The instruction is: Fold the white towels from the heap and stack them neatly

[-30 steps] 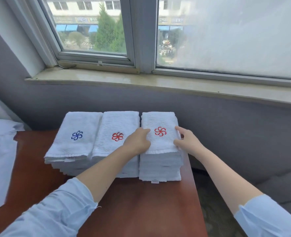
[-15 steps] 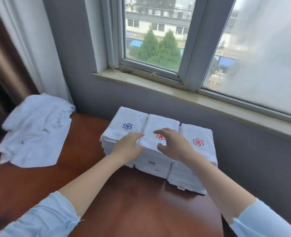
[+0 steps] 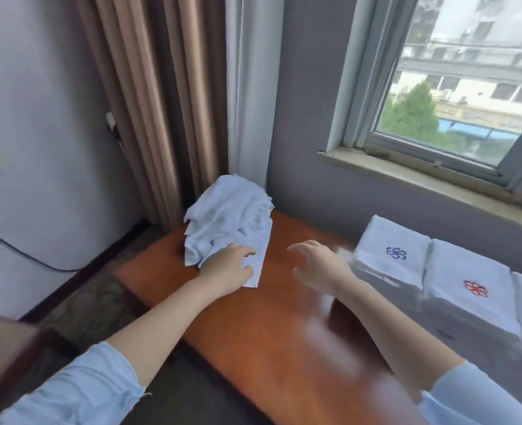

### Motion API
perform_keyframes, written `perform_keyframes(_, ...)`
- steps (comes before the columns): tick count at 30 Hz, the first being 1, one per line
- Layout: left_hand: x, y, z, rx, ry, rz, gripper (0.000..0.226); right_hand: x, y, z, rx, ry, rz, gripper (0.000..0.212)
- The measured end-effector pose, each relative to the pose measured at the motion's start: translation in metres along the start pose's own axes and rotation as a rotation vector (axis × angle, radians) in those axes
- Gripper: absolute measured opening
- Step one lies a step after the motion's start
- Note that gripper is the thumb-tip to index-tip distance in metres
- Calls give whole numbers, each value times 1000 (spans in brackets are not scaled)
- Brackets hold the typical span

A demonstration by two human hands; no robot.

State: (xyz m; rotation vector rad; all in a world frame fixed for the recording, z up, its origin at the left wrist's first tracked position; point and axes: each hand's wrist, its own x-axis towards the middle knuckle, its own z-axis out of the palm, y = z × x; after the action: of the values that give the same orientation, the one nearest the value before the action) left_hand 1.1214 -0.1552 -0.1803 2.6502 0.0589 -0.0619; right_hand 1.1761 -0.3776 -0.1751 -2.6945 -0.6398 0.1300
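Clutching the near edge of the towel heap point(image 3: 227, 219) at the desk's point(image 3: 284, 332) far left, the left grip point(image 3: 227, 266) risks dragging several towels off together if it tugs hard; the right grip point(image 3: 318, 265) hovers open, empty. Count: one heap, two grips, three folded stacks point(image 3: 394, 256) at right.

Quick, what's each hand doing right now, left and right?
Left hand: closed, gripping the near edge of the towel heap.
Right hand: open, fingers spread, holding nothing.
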Motion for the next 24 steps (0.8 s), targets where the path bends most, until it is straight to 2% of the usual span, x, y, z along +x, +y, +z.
perform_keyframes(5, -1, -82, -32, 14, -1, -35, 46, 42, -61, 40, 6, -2, -5, 55)
perform_keyframes(11, 20, -134, -52, -18, 0, -60, 44, 86, -99, 57, 15, -34, 18, 53)
perform_keyframes(21, 134, -182, -45, -35, -76, -50, 47, 201, -68, 81, 15, -55, 94, 53)
perform_keyframes(24, 181, -192, -34, -62, -151, -42, 48, 247, -47, 92, 32, -71, 132, 52)
